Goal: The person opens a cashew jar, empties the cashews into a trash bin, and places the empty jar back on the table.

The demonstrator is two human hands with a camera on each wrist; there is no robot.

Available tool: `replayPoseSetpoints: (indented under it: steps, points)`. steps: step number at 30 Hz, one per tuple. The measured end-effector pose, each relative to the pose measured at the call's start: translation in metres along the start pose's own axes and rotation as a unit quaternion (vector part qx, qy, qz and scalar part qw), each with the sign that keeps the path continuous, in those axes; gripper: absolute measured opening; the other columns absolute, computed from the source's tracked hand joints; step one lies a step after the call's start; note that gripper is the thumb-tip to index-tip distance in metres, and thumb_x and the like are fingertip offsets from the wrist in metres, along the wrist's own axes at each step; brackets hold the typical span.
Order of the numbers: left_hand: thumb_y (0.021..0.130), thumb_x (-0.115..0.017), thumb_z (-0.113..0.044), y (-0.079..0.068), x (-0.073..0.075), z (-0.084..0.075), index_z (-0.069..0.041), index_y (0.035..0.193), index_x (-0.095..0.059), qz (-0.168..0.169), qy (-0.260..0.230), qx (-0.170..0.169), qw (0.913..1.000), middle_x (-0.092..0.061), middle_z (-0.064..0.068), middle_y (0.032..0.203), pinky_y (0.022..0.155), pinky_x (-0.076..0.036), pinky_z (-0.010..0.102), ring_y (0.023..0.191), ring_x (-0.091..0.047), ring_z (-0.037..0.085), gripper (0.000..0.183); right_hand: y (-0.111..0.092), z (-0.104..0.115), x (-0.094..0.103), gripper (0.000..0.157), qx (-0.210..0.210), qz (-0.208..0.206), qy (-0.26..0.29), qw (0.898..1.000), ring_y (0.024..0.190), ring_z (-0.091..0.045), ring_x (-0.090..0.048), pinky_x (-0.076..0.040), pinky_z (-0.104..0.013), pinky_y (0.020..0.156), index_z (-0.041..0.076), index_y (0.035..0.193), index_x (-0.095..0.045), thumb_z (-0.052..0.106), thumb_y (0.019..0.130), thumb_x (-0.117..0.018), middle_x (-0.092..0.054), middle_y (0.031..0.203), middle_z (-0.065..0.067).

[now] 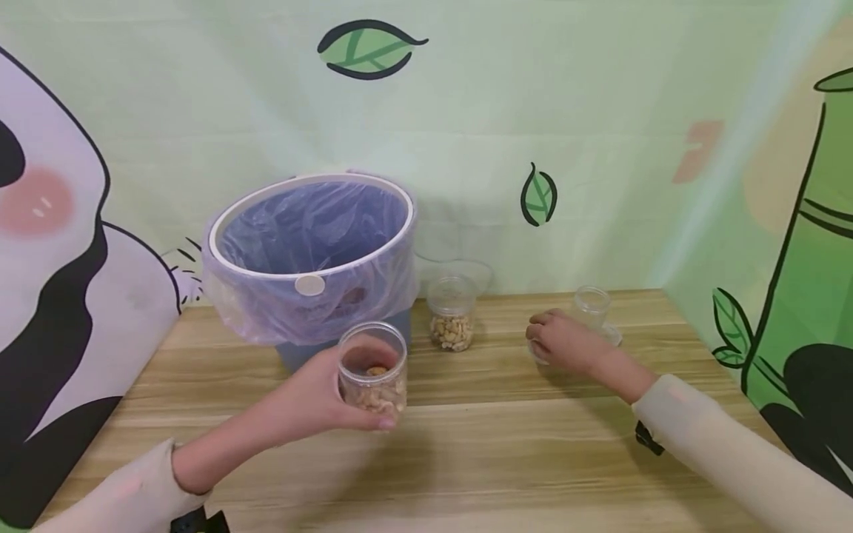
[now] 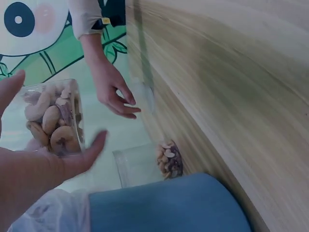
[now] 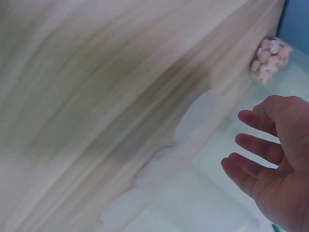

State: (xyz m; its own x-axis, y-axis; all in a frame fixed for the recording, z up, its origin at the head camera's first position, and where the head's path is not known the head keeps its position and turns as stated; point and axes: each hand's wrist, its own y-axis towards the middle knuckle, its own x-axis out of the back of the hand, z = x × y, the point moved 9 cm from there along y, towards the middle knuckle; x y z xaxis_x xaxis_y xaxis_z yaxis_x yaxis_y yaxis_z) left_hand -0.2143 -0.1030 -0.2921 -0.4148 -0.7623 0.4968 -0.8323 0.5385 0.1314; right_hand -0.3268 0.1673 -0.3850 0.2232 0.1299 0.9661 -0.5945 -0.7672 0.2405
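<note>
Left hand [image 1: 328, 394] holds jar [image 1: 383, 386] upright, mouth up.

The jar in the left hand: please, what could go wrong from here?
The jar looks uncovered, so tilting it could spill the nuts. Held up by the left hand, it might also slip and fall onto the table. The right hand, close to another clear container, might knock that one over.

Backdrop [image 1: 480, 111]: bright, pale glare slanting across
Tabletop [image 1: 506, 474]: soft-edged shadows
Right wrist view: hazy, washed out
</note>
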Motion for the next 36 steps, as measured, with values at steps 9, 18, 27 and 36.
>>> replayPoseSetpoints:
  steps: [9,18,27,36]
  points:
    - [0.081,-0.086,-0.008,-0.016,0.012,-0.024,-0.004,0.134,-0.047,0.009,-0.137,0.04,0.9897,-0.064,0.014,0.129,0.08,-0.059,0.032,0.104,-0.07,0.023,0.066,0.027,0.021,0.044,0.006,0.012,-0.037,0.028,0.999,0.086,-0.029,-0.067,-0.053,-0.046,0.084,0.002,0.088,-0.069,0.001,0.093,-0.067,-0.068,0.088,-0.01]
    - [0.092,-0.073,-0.004,-0.027,0.014,-0.046,-0.009,0.14,-0.041,0.009,-0.297,0.006,0.955,-0.054,0.014,0.138,0.095,-0.054,0.034,0.123,-0.059,0.023,0.058,0.069,0.037,0.092,0.012,0.0,-0.042,0.08,0.996,0.096,-0.029,-0.069,-0.053,-0.047,0.093,0.002,0.099,-0.074,0.008,0.097,-0.063,-0.074,0.098,-0.009]
    - [0.103,-0.054,-0.008,-0.028,0.035,-0.063,-0.015,0.148,-0.031,0.019,-0.318,0.003,0.9478,-0.044,0.013,0.149,0.099,-0.052,0.043,0.127,-0.054,0.028,0.05,0.098,0.046,0.116,0.022,-0.047,-0.013,0.119,0.992,0.108,-0.028,-0.067,-0.052,-0.046,0.094,0.008,0.114,-0.073,0.018,0.102,-0.057,-0.074,0.111,-0.006]
    - [0.103,-0.046,-0.005,-0.013,0.072,-0.1,-0.019,0.148,-0.036,-0.018,-0.284,-0.058,0.9568,-0.042,0.015,0.145,0.093,-0.054,0.041,0.124,-0.053,0.03,0.048,0.125,0.05,0.13,0.025,-0.094,-0.04,0.258,0.961,0.102,-0.02,-0.071,-0.056,-0.038,0.087,0.012,0.119,-0.072,0.021,0.104,-0.055,-0.075,0.112,-0.003]
